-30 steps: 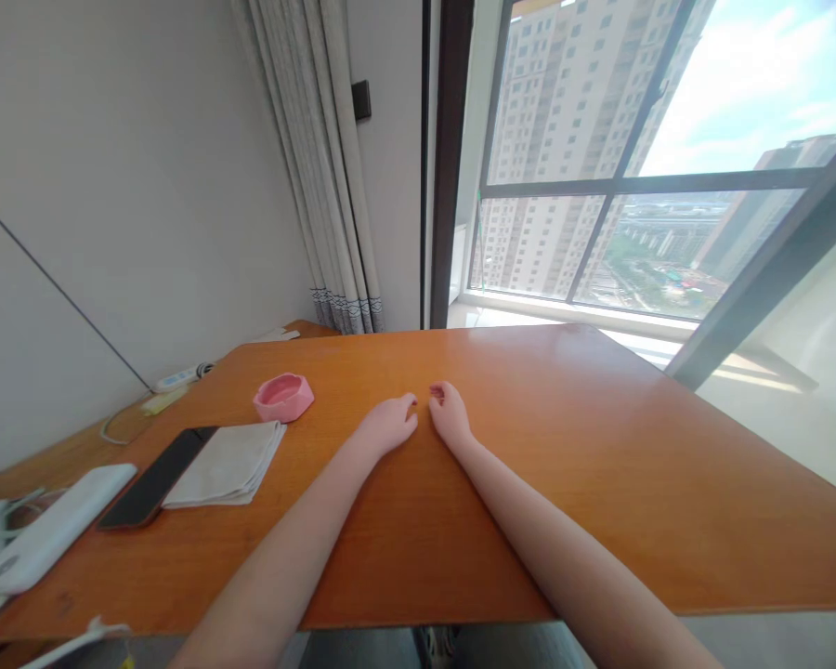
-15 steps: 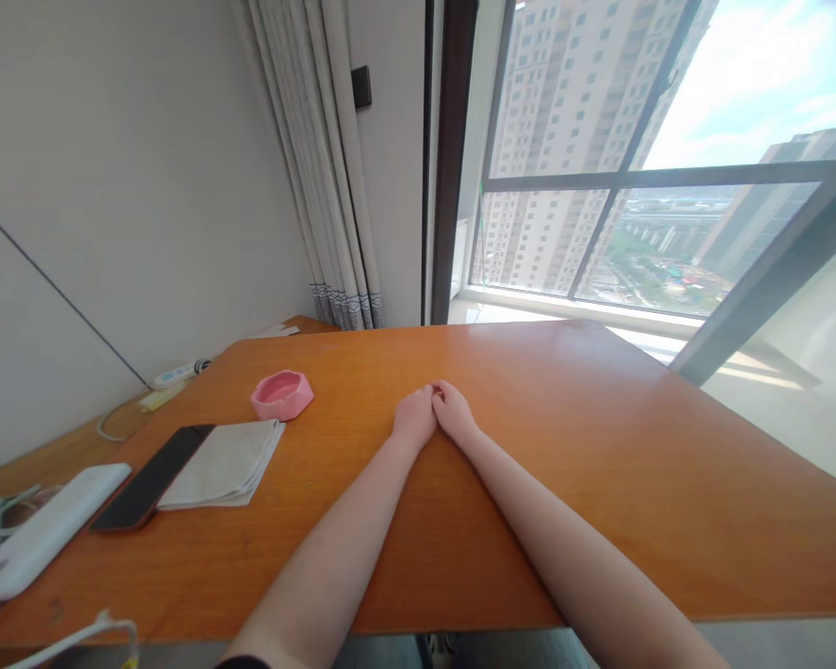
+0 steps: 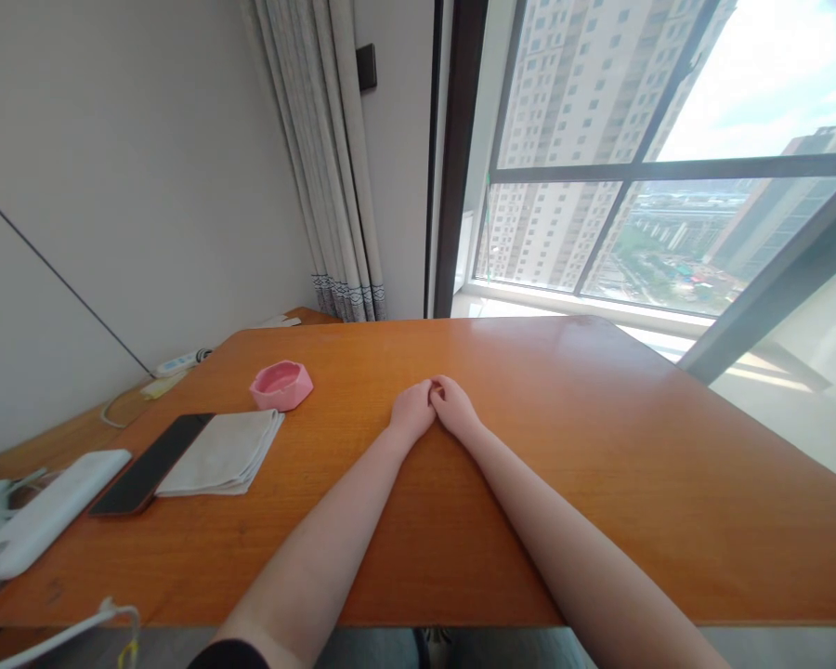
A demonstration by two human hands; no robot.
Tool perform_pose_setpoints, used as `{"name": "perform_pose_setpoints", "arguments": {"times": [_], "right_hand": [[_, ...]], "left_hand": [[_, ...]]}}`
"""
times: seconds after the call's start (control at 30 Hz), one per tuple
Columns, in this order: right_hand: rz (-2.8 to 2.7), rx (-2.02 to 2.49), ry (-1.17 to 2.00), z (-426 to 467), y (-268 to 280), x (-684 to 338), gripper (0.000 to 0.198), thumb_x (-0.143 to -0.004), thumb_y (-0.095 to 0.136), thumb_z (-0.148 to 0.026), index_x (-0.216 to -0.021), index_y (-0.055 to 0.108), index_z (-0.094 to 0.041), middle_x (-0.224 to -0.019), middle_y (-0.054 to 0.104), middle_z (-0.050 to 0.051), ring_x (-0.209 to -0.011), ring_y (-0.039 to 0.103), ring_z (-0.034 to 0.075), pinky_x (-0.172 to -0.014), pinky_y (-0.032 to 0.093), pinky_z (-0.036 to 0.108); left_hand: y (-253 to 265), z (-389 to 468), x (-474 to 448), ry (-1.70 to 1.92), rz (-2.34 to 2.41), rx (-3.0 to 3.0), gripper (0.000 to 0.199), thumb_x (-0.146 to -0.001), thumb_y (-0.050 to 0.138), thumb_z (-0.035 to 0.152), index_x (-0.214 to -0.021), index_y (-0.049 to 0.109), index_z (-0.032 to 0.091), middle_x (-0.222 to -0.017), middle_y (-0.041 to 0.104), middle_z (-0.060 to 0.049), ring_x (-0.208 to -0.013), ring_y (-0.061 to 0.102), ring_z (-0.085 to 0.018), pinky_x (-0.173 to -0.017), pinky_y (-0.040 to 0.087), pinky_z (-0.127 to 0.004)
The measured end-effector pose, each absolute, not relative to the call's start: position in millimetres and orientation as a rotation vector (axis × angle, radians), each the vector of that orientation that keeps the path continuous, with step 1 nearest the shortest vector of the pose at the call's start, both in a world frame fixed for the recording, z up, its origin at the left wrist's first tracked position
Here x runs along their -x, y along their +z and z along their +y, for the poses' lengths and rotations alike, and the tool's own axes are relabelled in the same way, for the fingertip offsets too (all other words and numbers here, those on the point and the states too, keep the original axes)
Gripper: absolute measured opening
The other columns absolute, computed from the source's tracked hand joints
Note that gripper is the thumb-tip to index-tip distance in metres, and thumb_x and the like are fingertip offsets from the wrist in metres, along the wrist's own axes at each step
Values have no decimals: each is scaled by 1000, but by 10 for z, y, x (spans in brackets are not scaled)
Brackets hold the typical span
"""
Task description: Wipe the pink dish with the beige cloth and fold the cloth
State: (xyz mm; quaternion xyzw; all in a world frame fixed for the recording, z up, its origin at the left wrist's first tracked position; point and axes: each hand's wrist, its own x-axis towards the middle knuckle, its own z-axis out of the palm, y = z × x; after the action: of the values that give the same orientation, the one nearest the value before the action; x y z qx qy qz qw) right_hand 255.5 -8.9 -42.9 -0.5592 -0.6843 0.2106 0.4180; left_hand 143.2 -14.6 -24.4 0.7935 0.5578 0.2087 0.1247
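On the wooden table [image 3: 599, 465], my left hand [image 3: 413, 411] and my right hand [image 3: 454, 407] rest together near the middle. Both are loosely curled, and their thumb sides touch. No object shows in either hand, though the undersides of the fingers are hidden. A pink faceted bowl [image 3: 282, 386], like an ashtray, sits to the left of my left hand. Nearer to me on that side lies a folded pale cloth [image 3: 219, 452], with a dark phone [image 3: 154, 465] along its left edge.
At the far left lies a white oblong device [image 3: 52, 511], with a white cable [image 3: 62, 641] at the front left corner. A power strip [image 3: 177, 363] stands by the wall. Behind the table hang a curtain [image 3: 331, 167] and, to the right, a large window [image 3: 564, 223].
The camera view has shifted slightly, so the table and the things on it appear a little higher. My hands stay together in the same pose.
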Motion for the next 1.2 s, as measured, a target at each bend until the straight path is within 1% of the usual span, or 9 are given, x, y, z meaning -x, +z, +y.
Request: {"name": "perform_pose_setpoints", "arguments": {"times": [0.4, 0.6, 0.83, 1.2], "right_hand": [[-1744, 1421, 532, -100, -405, -2558, 20, -81, 43, -17, -93, 59, -17, -93, 63, 6, -85, 57, 17, -82, 43, 31], [-1744, 1424, 544, -92, -409, -2559, 22, -80, 42, -16, -94, 60, -17, -95, 63, 7, -87, 56, 18, -84, 43, 33], [-1743, 1426, 548, -86, -417, -2561, 22, -80, 43, -16, -93, 60, -19, -93, 63, 5, -86, 56, 17, -83, 43, 31], [-1757, 1421, 539, -74, -426, -2557, 21, -81, 43, -16, -94, 60, -15, -95, 63, 8, -87, 56, 18, -83, 43, 31]], "left_hand": [[-260, -140, -1430, 615, 1628, -2341, 28, -87, 41, 27, -109, 57, 20, -103, 68, -8, -94, 63, -22, -79, 46, -31], [-238, -149, -1434, 598, 1614, -2331, 29, -88, 40, 26, -111, 56, 21, -106, 67, -8, -98, 62, -22, -81, 45, -31], [-216, -162, -1437, 563, 1650, -2298, 30, -87, 41, 25, -113, 56, 21, -107, 67, -8, -98, 61, -22, -83, 45, -31], [-216, -163, -1436, 585, 1632, -2309, 29, -89, 40, 28, -111, 57, 20, -106, 67, -9, -98, 62, -22, -81, 45, -30]]}}
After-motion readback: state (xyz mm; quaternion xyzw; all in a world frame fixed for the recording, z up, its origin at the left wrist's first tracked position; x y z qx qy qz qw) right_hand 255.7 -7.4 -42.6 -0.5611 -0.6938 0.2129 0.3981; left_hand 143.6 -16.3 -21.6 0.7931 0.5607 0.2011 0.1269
